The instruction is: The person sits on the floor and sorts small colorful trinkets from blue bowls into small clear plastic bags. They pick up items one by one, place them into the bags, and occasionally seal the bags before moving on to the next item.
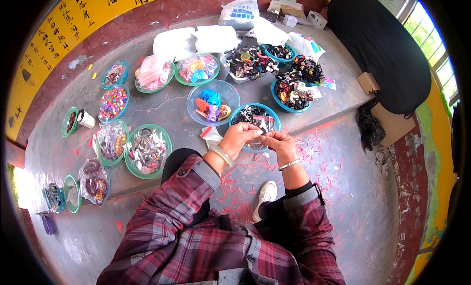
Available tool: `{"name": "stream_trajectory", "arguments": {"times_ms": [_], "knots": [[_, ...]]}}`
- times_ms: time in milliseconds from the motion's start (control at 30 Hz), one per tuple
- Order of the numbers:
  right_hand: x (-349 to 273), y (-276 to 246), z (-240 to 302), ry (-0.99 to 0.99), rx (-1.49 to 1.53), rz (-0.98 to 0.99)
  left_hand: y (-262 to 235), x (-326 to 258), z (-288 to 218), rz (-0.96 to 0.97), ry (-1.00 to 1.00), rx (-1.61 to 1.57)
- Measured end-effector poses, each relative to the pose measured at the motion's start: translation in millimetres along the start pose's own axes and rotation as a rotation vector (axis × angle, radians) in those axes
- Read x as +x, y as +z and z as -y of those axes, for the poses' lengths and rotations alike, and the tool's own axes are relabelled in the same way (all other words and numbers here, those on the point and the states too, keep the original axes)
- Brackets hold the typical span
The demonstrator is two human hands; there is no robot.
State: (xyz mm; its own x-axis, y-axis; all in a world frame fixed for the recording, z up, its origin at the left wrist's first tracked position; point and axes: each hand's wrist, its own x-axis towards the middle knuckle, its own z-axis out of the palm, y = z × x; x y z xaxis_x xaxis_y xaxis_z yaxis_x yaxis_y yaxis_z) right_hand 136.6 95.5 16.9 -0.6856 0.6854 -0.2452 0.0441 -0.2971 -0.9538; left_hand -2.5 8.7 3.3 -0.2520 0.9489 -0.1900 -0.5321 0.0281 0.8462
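Note:
My left hand (239,137) and my right hand (280,143) meet in front of me, both pinching a small clear plastic packet (259,135) with something dark inside. A pale bangle sits on my left wrist and a thin silver bracelet on my right. Both hands hover over the near rim of a blue bowl (271,114) of dark hair ties in clear bags. A clear bowl (195,116) with blue, orange and purple scrunchies stands just to the left of it.
Several green and blue bowls of bagged beads, bracelets and hair accessories cover a grey concrete ledge (167,106). White plastic bags (216,37) and small boxes lie at the back. My white shoe (265,195) rests on the floor among red scraps.

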Motion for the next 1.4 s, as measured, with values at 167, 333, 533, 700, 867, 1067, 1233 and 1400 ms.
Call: {"name": "stream_trajectory", "arguments": {"times_ms": [167, 333, 533, 700, 867, 1067, 1233, 1400], "knots": [[2.2, -0.2, -4.6, -0.045, -0.140, 0.021, -4.7, 1.8, 0.0, -0.073, 0.024, -0.004], [1.2, 0.0, -4.9, -0.027, -0.093, 0.012, -2.9, 0.5, -2.3, -0.080, 0.017, -0.007], [3.2, -3.3, -6.8, -0.032, 0.036, -0.036, -1.5, 0.1, -1.9, -0.055, -0.003, -0.031], [3.4, -3.2, -7.2, -0.023, 0.051, -0.054, -0.9, -1.5, -4.2, -0.043, 0.010, -0.008], [2.1, -2.9, -3.4, -0.019, 0.034, -0.021, -1.4, -0.5, -3.0, -0.066, 0.026, 0.018], [2.6, -1.4, -2.3, -0.007, 0.051, -0.004, -4.3, 0.5, -1.4, -0.073, 0.017, 0.028], [4.4, -3.1, -6.9, -0.034, 0.013, -0.005, -6.8, 2.3, 1.5, -0.072, 0.029, 0.043], [3.1, -1.9, -4.5, -0.030, 0.004, 0.016, -6.1, 1.8, 1.1, -0.086, 0.035, 0.057]]}}
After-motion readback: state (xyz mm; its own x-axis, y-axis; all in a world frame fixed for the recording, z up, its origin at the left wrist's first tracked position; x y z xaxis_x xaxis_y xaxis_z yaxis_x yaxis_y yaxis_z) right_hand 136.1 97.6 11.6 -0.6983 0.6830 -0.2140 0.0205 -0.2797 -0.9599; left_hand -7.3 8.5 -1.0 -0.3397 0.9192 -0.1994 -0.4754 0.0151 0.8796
